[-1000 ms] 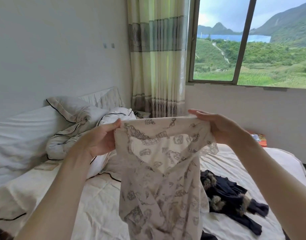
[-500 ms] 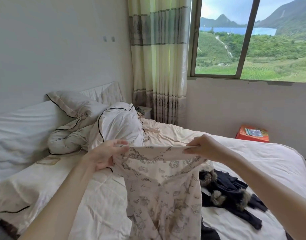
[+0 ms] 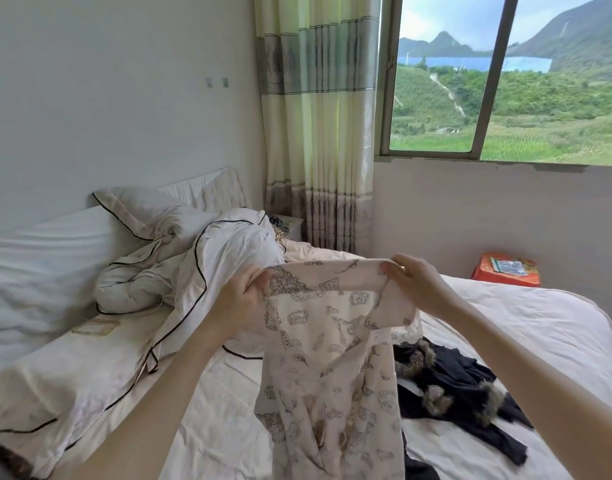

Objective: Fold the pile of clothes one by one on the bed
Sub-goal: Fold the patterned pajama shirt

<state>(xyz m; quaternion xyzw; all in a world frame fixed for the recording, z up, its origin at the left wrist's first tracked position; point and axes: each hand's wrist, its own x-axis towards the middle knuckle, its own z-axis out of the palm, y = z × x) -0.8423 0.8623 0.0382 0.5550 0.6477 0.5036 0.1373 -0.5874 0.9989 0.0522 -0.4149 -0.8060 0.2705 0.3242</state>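
A cream printed garment (image 3: 332,344) hangs in the air over the middle of the bed (image 3: 526,313), held up by its top edge so that the long body drops straight down toward 6 o'clock, its lower part bunched and out of view at the bottom edge. The top band is folded over toward the person, showing grey line drawings on both faces. The left hand (image 3: 240,299) grips the upper corner at 9 o'clock of the garment, its fingers (image 3: 252,277) curled round the cloth with the thumb on the near face. The right hand (image 3: 413,282) pinches the opposite corner at 3 o'clock, thumb and fingers closed on the folded band. Both forearms reach in from the bottom corners. At 4 o'clock from the garment, just beside its hanging body, a dark garment (image 3: 470,393) with brownish fur tufts lies crumpled on the white sheet. At 10 o'clock a white duvet (image 3: 179,268) with black piping is heaped against a pillow (image 3: 134,209) at the head of the bed. Beyond, at 12 o'clock, a pale striped curtain (image 3: 318,116) hangs beside a window (image 3: 488,77) that looks out on green hills. At 2 o'clock, past the far edge of the bed, an orange box (image 3: 505,271) stands by the wall.
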